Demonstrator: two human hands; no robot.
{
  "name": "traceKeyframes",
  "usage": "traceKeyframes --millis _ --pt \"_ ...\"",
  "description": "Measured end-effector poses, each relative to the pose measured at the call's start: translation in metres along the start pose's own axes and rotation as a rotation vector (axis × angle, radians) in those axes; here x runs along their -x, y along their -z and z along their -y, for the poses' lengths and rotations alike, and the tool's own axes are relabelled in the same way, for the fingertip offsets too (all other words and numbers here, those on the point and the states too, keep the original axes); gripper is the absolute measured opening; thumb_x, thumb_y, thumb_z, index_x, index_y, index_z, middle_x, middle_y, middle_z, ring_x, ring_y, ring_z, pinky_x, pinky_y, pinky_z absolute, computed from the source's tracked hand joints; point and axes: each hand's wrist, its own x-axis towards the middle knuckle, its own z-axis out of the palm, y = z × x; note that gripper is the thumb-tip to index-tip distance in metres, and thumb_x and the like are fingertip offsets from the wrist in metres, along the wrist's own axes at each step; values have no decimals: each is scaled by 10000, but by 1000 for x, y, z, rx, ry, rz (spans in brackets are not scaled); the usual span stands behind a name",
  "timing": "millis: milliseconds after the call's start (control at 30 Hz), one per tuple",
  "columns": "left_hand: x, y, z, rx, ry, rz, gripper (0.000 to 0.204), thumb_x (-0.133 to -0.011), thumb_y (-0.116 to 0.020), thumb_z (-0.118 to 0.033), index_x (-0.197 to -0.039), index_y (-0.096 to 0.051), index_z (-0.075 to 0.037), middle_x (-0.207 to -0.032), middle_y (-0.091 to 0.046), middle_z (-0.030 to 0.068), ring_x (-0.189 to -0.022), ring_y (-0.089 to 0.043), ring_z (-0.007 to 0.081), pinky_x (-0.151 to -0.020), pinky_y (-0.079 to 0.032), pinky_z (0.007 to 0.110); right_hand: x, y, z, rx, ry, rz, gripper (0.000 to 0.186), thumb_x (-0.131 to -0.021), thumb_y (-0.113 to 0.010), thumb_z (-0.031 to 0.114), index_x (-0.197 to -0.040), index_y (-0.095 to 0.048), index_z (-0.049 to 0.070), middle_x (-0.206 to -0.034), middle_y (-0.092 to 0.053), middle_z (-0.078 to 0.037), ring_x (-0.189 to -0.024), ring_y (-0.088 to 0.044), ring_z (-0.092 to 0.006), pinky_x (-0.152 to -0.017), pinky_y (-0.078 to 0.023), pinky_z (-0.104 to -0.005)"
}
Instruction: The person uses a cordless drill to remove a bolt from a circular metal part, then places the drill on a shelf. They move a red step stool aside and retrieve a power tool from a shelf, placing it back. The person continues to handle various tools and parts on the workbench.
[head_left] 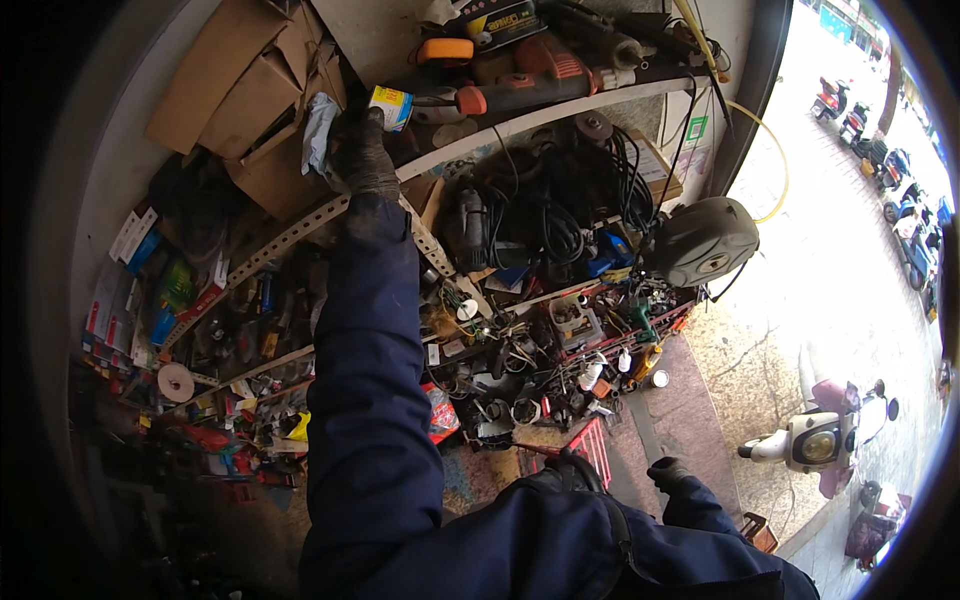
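My left arm, in a dark blue sleeve, stretches up to the top shelf. There my left hand, in a dark work glove, is closed against a small can with a blue, yellow and white label; most of its fingers are hidden. A crumpled grey-blue wrapper lies just left of this hand. To the can's right rests a red and grey angle grinder. Low on the right, my right hand, also in a dark glove, hangs apart from the shelves with its fingers curled; nothing shows in it.
Cardboard boxes stack at the upper left. Below are corded power tools, a round hose reel and perforated metal shelf rails. Tools and parts crowd the lower shelves. A scooter stands outside on the right.
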Motion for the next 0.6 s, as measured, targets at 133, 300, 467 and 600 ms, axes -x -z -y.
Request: traceKeyframes --millis 133,300,467,600 --pt "4 -1 -7 148 32 17 397 -819 -710 -158 -1172 -620 -1 -1133 -624 107 -1012 -608 245 -865 -515 384 2 0 4 39 11 19 327 -733 -790 274 -942 -711 36 -782 -693 -80 -670 -649 -177 -592 -525 -336" --pt "16 -3 -31 -139 -38 50 400 -797 -742 -262 -1101 -656 -16 -1067 -683 81 -958 -630 187 -845 -500 344 3 3 3 34 -14 10 318 -738 -785 273 -938 -710 38 -788 -694 -70 -693 -651 -175 -611 -526 -339" --pt "21 -5 -34 -427 -235 276 445 -811 -725 -326 -1134 -629 -35 -1086 -675 97 -987 -630 210 -873 -490 344 1 3 -6 8 -12 -4 322 -737 -782 278 -944 -712 42 -811 -702 -83 -716 -657 -196 -637 -530 -350" --pt "19 -11 -22 -362 -247 354 448 -796 -747 -343 -1117 -620 -57 -1050 -665 85 -980 -624 220 -874 -481 341 -6 2 -17 33 127 -25 217 -790 -760 228 -880 -686 45 -627 -622 -73 -466 -570 -180 -412 -450 -323"
